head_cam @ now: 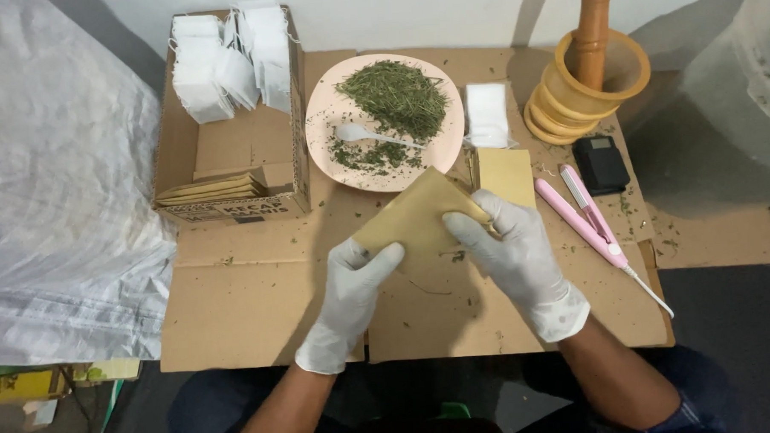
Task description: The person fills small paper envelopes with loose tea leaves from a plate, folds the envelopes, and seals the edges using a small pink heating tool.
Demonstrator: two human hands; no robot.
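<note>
Both my hands wear white gloves and hold one tan paper envelope [415,214] tilted above the cardboard sheet [235,307]. My left hand [349,299] pinches its lower left corner. My right hand [514,250] grips its right edge. Just behind the envelope sits a pink plate [326,116] with a heap of dried green herbs [395,97] and a white plastic spoon [367,135]. A second tan envelope [507,174] lies flat by my right hand.
A cardboard box [246,153] at the left holds white filter bags [226,55] and tan envelopes. A white pouch [487,115], a wooden mortar with pestle [589,77], a small black scale [601,164] and a pink heat sealer [585,214] lie right. A white sack [60,185] covers the left.
</note>
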